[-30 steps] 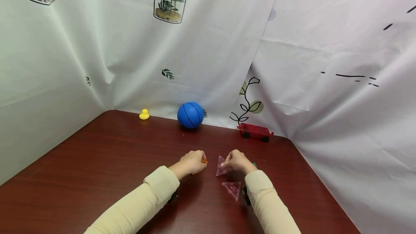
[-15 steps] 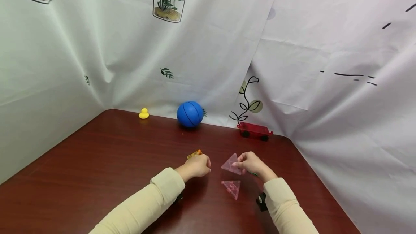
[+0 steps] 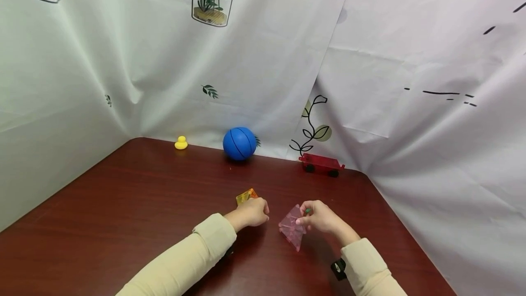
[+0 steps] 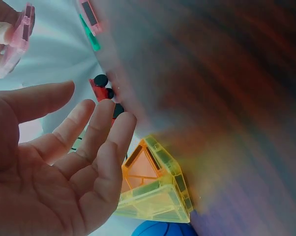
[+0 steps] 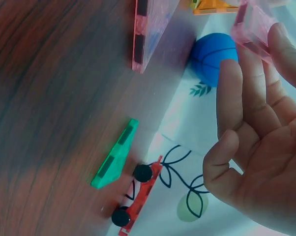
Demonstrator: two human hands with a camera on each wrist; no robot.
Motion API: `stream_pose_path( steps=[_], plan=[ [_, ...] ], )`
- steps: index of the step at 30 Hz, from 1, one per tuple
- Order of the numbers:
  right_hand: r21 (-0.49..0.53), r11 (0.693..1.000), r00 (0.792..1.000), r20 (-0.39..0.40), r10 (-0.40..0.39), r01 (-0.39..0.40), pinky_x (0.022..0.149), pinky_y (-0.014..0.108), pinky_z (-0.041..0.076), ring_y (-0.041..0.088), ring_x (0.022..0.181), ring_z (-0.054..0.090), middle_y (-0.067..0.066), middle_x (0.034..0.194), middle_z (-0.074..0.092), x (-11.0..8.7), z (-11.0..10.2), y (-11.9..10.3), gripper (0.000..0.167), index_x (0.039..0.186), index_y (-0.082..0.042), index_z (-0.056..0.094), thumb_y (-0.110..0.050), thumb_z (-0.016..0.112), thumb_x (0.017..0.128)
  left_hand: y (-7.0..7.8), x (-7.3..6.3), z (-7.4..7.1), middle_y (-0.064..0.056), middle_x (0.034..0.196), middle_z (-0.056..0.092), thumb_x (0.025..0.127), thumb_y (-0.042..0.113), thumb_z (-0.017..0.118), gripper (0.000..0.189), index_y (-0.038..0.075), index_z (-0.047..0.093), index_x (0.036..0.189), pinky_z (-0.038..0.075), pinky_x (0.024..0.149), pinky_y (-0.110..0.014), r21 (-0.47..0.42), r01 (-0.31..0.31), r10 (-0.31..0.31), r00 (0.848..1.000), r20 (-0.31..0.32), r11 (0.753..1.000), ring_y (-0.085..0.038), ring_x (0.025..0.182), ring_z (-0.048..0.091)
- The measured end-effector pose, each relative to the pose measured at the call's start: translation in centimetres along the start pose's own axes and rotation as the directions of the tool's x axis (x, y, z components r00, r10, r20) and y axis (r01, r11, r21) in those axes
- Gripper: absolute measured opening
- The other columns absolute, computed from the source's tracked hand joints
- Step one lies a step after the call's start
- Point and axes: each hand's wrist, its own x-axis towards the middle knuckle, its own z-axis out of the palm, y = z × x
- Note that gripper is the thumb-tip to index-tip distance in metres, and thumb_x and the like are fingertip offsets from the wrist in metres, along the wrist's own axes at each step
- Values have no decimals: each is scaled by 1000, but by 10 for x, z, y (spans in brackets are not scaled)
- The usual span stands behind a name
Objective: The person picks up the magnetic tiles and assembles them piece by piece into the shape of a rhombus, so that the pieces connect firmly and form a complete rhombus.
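My right hand (image 3: 322,216) pinches a clear pink triangular magnetic tile (image 5: 253,29) between thumb and fingers. In the head view that tile overlaps a second pink triangular tile (image 3: 293,237) lying on the table. My left hand (image 3: 252,212) holds nothing, its fingers loosely bent in the left wrist view. Just beyond it stands a small yellow and orange build of magnetic tiles (image 4: 155,189), partly hidden by the hand in the head view. A green triangular tile (image 5: 116,155) lies flat near the right hand, mostly covered by the fingers in the head view.
On the dark red-brown table (image 3: 135,195), a yellow rubber duck (image 3: 181,143), a blue ball (image 3: 239,144) and a red toy wagon (image 3: 321,163) with black wheels stand along the back edge. A white printed cloth (image 3: 255,58) hangs behind them.
My left hand has let go of the orange and yellow build and shifted right and nearer. My right hand has picked up one pink tile and brought it rightward and nearer, over the other.
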Motion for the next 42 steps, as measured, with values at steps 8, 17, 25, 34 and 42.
stream_pose_path(
  steps=[8, 17, 25, 34, 42],
  plan=[
    [-45, 998, 998, -48, 50, -52, 47, 30, 38, 15, 45, 48, 1, 54, 48, -12, -8, 4, 26, 71, -6, 47, -16, 70, 72, 5, 3, 2, 4, 73, 54, 75, 19, 65, 9, 13, 59, 78, 41, 60, -30, 1, 5, -5, 1000, 25, 1000, -12, 64, 50],
    [-146, 958, 952, -223, 212, -248, 41, 27, 39, 14, 40, 50, 2, 50, 51, -30, -7, 5, 31, 64, -6, 45, -18, 72, 71, 16, 7, 8, 6, 70, 54, 75, 23, 66, 9, 17, 60, 74, 39, 54, -31, 31, 25, -27, 998, 58, 999, -10, 60, 48],
    [-186, 927, 921, -283, 268, -327, 43, 29, 43, 15, 34, 52, 0, 46, 55, -35, 4, 9, 27, 56, -7, 45, -14, 65, 72, 25, 6, 10, 7, 64, 51, 72, 21, 67, 12, 18, 58, 64, 37, 51, -31, 77, 33, -38, 997, 69, 996, -11, 56, 47],
    [-243, 903, 920, -264, 290, -354, 45, 31, 41, 11, 34, 52, -3, 47, 54, -34, 15, 10, 28, 54, -9, 50, -22, 64, 73, 30, 5, 14, 7, 62, 51, 70, 25, 69, 16, 18, 56, 62, 38, 51, -29, 106, 41, -48, 997, 67, 994, -12, 55, 46],
    [-266, 892, 909, -309, 279, -365, 41, 31, 38, 10, 31, 49, -4, 46, 54, -32, 26, 7, 31, 48, -12, 47, -23, 62, 73, 35, 8, 21, 8, 65, 52, 68, 26, 71, 14, 21, 59, 65, 39, 55, -35, 161, 33, -42, 998, 54, 986, -10, 61, 49]
  ],
)
